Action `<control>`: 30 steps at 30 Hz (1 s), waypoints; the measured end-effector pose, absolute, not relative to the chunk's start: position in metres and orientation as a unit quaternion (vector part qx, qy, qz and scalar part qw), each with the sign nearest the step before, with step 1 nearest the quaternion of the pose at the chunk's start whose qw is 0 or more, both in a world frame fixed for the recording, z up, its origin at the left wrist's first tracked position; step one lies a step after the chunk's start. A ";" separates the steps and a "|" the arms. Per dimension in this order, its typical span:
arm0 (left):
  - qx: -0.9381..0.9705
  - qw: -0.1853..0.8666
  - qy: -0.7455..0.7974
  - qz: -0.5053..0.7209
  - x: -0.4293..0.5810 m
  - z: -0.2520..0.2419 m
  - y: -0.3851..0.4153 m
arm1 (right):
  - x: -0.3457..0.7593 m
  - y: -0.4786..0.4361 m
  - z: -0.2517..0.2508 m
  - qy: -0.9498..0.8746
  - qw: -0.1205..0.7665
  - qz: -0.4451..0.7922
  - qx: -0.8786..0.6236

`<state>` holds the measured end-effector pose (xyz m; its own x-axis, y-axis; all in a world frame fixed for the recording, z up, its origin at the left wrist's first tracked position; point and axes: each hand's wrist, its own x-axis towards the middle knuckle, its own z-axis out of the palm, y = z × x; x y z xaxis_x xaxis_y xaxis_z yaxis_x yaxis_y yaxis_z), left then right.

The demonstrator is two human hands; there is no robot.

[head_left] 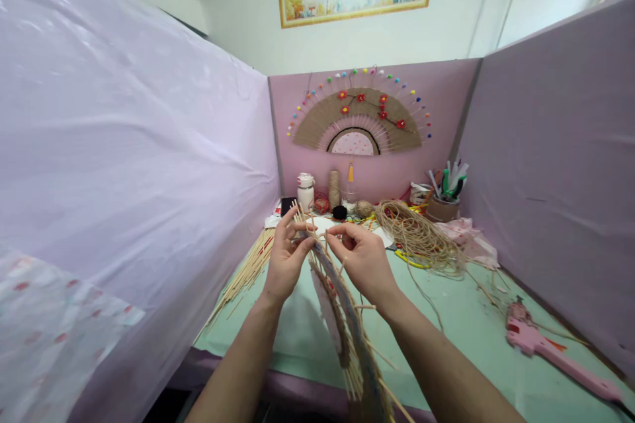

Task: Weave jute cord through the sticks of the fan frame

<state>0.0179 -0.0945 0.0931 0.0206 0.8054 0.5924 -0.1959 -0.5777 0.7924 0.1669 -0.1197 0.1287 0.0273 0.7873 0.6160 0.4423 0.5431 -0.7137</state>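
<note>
L hand (290, 254): gripping far end of twine-and-stick piece (353, 317). R hand (364, 264): thumb + fingers bending in at piece's edge; cannot tell if tips are gripping it. Piece: extending edge-up betw. forearms, over tbl. (466, 324) front. Stick bundle (251, 264): lying L on tbl. Twine coil (421, 238): lying beyond R hand. Pink glue gun (546, 351): lying far R.
</note>
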 end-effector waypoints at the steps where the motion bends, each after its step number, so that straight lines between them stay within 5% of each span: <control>1: 0.604 0.381 0.257 0.651 0.018 0.094 -0.096 | 0.168 -0.119 0.128 -0.679 0.554 0.166 -0.452; 30: 0.637 0.272 0.337 0.638 0.022 0.105 -0.109 | 0.176 -0.107 0.132 -0.615 0.528 0.401 -0.426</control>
<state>0.0222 -0.1087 0.1048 -0.0420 0.7756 0.6299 0.0820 -0.6256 0.7758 0.1765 -0.1065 0.1322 -0.0783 0.9484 0.3071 0.1003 0.3140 -0.9441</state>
